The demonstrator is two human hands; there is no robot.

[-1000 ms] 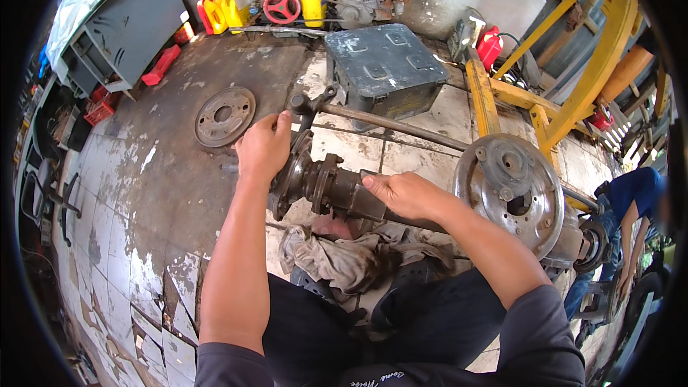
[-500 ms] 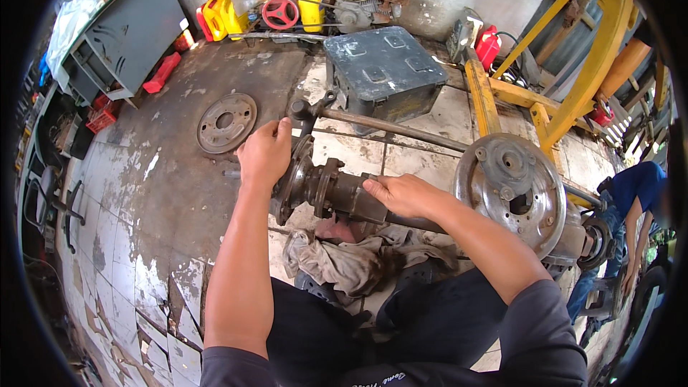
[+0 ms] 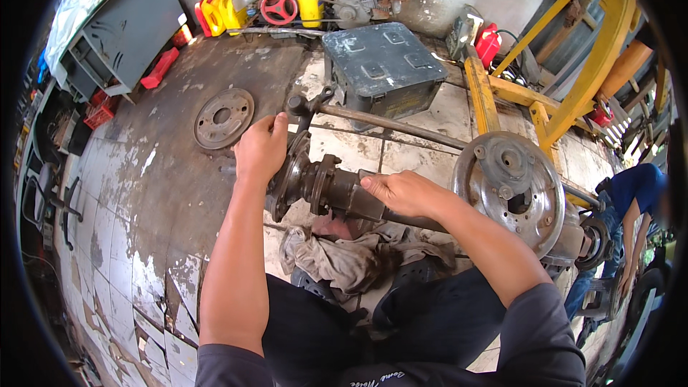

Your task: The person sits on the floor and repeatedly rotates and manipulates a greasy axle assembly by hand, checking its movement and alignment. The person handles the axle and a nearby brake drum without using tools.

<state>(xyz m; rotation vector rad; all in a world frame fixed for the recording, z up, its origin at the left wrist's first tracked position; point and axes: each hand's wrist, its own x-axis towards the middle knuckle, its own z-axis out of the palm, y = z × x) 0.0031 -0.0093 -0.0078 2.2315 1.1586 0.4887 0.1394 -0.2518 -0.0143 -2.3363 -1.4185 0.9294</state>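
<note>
A greasy vehicle axle [image 3: 349, 196] lies across in front of me, with a bolted hub flange [image 3: 292, 175] at its left end. My left hand [image 3: 260, 149] is closed at the outer side of that flange; its fingertips are hidden behind the hand. Farther right, my right hand [image 3: 403, 192] wraps over the axle housing, thumb on top. A steel tie rod [image 3: 393, 126] runs along the axle's far side, its ball joint beside my left hand. Toward the right end stands a large round metal plate [image 3: 467, 193]. Below the axle lies a dirty grey rag [image 3: 333, 261].
A round metal disc [image 3: 208, 129] rests on the floor at left. Beyond the axle sits a dark lidded box [image 3: 380, 61]. A yellow steel frame [image 3: 481, 104] rises at right, and another person [image 3: 631, 197] bends down there. Yellow jugs [image 3: 221, 14] line the back wall.
The view has shifted slightly. Both hands keep their places on the axle, with only a slight movement of my left hand.
</note>
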